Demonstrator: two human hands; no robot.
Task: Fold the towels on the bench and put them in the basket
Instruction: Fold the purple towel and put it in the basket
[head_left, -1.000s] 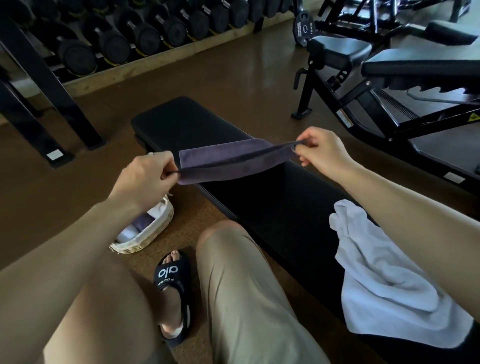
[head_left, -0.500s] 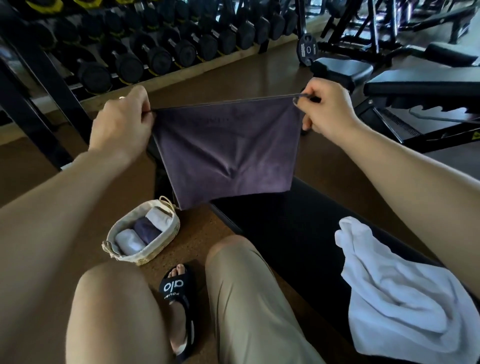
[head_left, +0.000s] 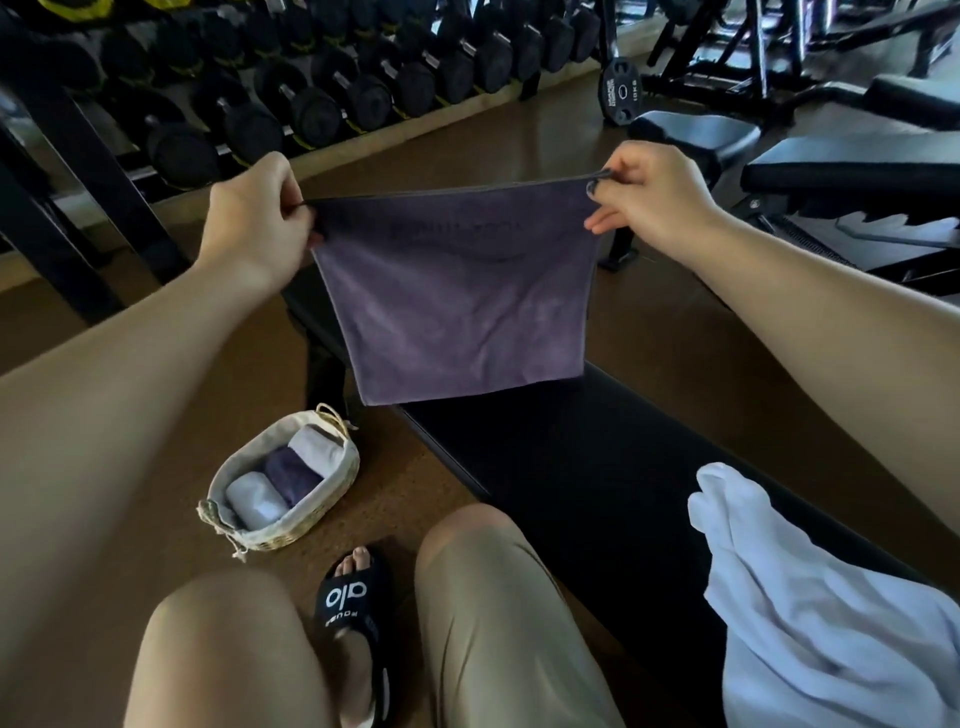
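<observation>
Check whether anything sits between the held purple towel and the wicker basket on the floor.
Nothing visible does. The purple terry towel hangs from both hands above the black padded bench; the lined wicker basket sits below-left on open floor, three rolled towels already inside.

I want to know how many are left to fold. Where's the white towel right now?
In the head view the white towel lies crumpled at lower right on the black bench, beside the person's right forearm, untouched by either hand.
</observation>
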